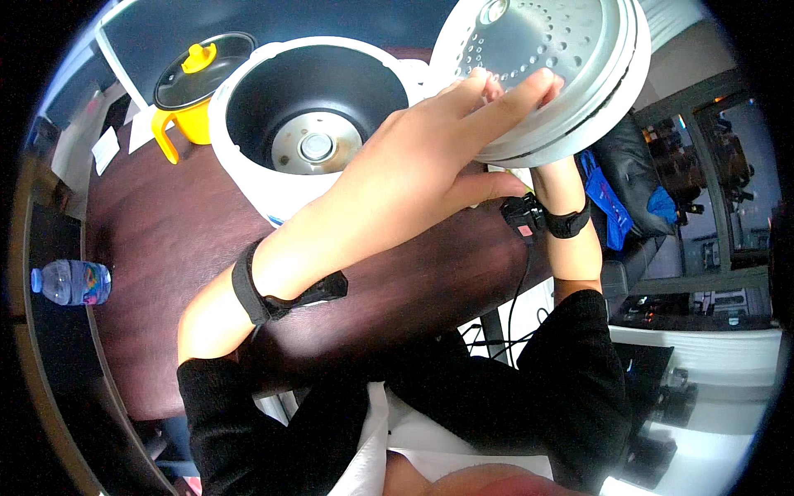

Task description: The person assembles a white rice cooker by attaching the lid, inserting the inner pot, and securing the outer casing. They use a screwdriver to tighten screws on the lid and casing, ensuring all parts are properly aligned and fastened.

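Pressing flat fingers of the left hand on the stiff, light perforated metal lid plate, its rim the handhold; right hand's grip is hidden.

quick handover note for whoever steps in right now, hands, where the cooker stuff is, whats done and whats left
Left hand: fingers spread flat on the perforated inner face of the lid, not gripping.
Right hand: hidden behind the lid; only its wrist shows below the rim, so its hold cannot be judged.
White rice cooker stands on the dark table, lid swung open, no inner pot, heating plate bare.
Yellow pot stands behind it, water bottle off the table's left edge.
Done: lid is open. Left: lid not closed, cavity still empty.
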Action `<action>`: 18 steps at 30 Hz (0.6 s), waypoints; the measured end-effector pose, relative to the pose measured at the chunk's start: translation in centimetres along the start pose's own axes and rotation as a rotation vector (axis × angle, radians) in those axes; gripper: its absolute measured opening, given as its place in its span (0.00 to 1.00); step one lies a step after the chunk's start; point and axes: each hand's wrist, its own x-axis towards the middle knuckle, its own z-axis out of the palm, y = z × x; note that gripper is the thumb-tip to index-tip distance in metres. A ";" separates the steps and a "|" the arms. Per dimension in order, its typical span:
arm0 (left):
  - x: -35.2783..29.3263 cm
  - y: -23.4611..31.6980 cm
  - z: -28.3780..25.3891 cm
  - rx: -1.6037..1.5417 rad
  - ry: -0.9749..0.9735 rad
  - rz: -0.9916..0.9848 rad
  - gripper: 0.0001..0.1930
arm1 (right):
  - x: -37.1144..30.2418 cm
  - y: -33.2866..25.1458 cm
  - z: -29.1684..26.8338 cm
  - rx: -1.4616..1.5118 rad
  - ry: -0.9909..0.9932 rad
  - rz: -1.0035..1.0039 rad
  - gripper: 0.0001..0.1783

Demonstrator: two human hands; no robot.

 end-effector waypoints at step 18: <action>1.2 1.5 2.0 0.024 0.296 0.088 0.43 | 0.0 -3.6 2.0 0.057 0.037 -0.139 0.08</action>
